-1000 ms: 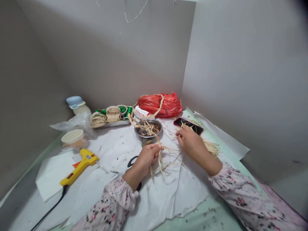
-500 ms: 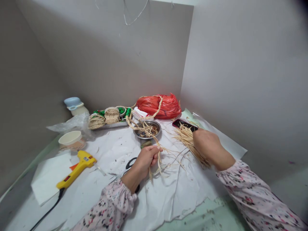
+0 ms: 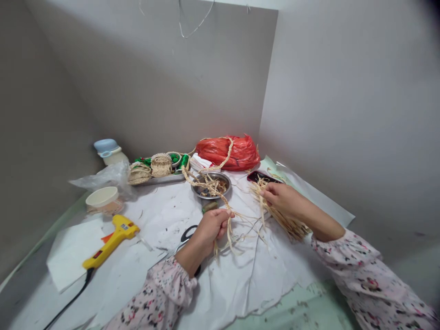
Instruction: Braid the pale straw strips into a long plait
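My left hand (image 3: 213, 225) pinches the lower end of a straw braid (image 3: 225, 200), with loose strands hanging below the fingers and fanning out to the right. From there the braid runs back over a metal bowl (image 3: 227, 184) and up across a red plastic bag (image 3: 240, 153). Above a bundle of straw (image 3: 287, 223) on the right, my right hand (image 3: 280, 198) is closed, thumb against fingers, on a pale straw strand (image 3: 262, 211) that hangs down from them. Part of the bundle is hidden behind that hand.
A yellow glue gun (image 3: 110, 243) with a black cord lies at left, near a paper cup (image 3: 102, 197). Scissors (image 3: 187, 233) lie partly under my left forearm. Behind stand a tray (image 3: 161, 179) of woven pieces and green thread, and a blue-capped bottle (image 3: 109, 151). A phone (image 3: 261, 176) lies beyond the bundle.
My right hand has shifted left and up along the bundle, and a strand now hangs from its fingers. My left hand keeps its hold on the braid.
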`<state>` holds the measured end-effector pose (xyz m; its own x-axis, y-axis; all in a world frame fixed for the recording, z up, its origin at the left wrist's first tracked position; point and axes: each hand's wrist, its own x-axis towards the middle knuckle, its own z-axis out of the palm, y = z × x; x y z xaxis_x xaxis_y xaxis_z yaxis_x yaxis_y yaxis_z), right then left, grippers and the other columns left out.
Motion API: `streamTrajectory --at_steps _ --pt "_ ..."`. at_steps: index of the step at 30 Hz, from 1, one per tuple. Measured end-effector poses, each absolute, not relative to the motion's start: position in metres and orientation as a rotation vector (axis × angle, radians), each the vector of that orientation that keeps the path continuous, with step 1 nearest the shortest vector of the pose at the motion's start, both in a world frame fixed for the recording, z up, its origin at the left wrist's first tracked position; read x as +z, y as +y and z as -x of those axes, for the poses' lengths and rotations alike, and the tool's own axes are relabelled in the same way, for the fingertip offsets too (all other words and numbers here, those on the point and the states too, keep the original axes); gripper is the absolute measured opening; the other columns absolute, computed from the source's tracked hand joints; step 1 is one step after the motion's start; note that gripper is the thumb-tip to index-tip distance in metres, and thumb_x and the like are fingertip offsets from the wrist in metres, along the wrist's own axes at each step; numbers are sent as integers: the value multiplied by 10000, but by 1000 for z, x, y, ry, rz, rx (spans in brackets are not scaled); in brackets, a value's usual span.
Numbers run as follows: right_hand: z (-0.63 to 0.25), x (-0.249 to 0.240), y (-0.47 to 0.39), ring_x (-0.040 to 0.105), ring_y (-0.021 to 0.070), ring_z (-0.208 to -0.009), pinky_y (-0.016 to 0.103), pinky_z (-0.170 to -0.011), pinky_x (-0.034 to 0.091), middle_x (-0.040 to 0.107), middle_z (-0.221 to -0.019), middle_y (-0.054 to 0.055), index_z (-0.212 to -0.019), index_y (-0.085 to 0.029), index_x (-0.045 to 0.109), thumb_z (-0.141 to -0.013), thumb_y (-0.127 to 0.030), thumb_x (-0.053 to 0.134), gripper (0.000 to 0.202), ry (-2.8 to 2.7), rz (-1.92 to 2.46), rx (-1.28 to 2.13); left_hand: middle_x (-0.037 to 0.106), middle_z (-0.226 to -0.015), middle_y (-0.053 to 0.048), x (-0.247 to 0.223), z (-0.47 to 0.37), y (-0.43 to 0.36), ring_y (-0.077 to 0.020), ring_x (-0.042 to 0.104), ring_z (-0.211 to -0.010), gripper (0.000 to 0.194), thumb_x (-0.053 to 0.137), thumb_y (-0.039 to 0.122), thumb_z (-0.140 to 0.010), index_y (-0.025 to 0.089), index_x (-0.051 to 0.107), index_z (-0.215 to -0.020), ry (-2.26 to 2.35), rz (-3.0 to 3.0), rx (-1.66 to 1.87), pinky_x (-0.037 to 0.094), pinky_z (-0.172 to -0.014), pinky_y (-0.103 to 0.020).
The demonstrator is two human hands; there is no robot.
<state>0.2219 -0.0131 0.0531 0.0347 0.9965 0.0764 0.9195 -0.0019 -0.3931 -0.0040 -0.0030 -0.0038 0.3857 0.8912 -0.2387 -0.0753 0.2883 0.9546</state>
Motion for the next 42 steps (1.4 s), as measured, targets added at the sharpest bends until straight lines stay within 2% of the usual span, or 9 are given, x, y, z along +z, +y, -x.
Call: streamTrajectory --at_steps 4,7,10,13,18,24,30,35,42 --pt "-212 53 -14 490 106 -505 224 -504 350 613 -638 7 -704 -187 529 -854 -322 450 217 -1795 1622 759 342 -482 104 -3 3 -3 -11 229 -352 287 635 393 -716 120 574 -779 948 -1065 785 86 -384 -195" --pt "-205 56 -18 495 99 -499 214 -477 343 631 -700 16 -745 -187 523 -825 -338 484 175 -1709 1472 920 340 -486 103 -2 3 -3 -11 230 -351 284 631 389 -725 117 579 -788 942 -1061 779 84 -386 -198" --pt "-207 56 -18 516 113 -517 221 -490 352 615 -659 13 -742 -182 543 -807 -329 502 165 -1719 1508 867 345 -491 100 -3 3 -3 -12 231 -353 274 627 383 -731 119 581 -790 942 -1067 780 86 -386 -198" --pt "-218 51 -13 505 123 -514 231 -505 340 574 -559 -7 -711 -181 568 -804 -297 501 163 -1800 1723 649 347 -491 100 -4 3 -3 -15 232 -354 255 623 369 -729 124 581 -788 943 -1070 783 91 -383 -197" --pt "-223 41 -9 501 127 -530 246 -503 298 593 -569 15 -589 -177 589 -768 -242 531 199 -2016 2058 399 345 -484 104 -4 3 -4 -14 214 -356 263 631 370 -716 122 581 -788 942 -1053 785 83 -381 -194" --pt "-209 33 -11 529 140 -495 257 -488 303 600 -508 44 -588 -171 647 -764 -271 574 215 -2081 2164 425 354 -488 100 -4 3 -4 -13 223 -351 268 634 378 -714 123 584 -783 954 -1073 785 83 -382 -195" --pt "-203 25 -12 589 171 -568 258 -491 321 643 -585 69 -591 -155 670 -708 -334 659 214 -2113 2153 312 351 -491 100 -3 2 -4 -14 229 -349 288 639 403 -719 128 581 -778 945 -1072 782 86 -384 -200" --pt "-204 24 -11 613 197 -607 269 -495 334 676 -662 103 -645 -147 707 -698 -256 653 133 -2132 2173 307 350 -479 102 -1 2 -5 -12 221 -341 265 625 376 -725 120 584 -781 950 -1081 774 72 -385 -208" --pt "-206 26 -10 591 159 -562 246 -482 328 653 -580 54 -553 -161 648 -679 -195 626 132 -2115 2079 538 353 -492 99 -2 3 -4 -11 227 -348 270 608 373 -740 111 584 -803 938 -1078 767 75 -381 -202"
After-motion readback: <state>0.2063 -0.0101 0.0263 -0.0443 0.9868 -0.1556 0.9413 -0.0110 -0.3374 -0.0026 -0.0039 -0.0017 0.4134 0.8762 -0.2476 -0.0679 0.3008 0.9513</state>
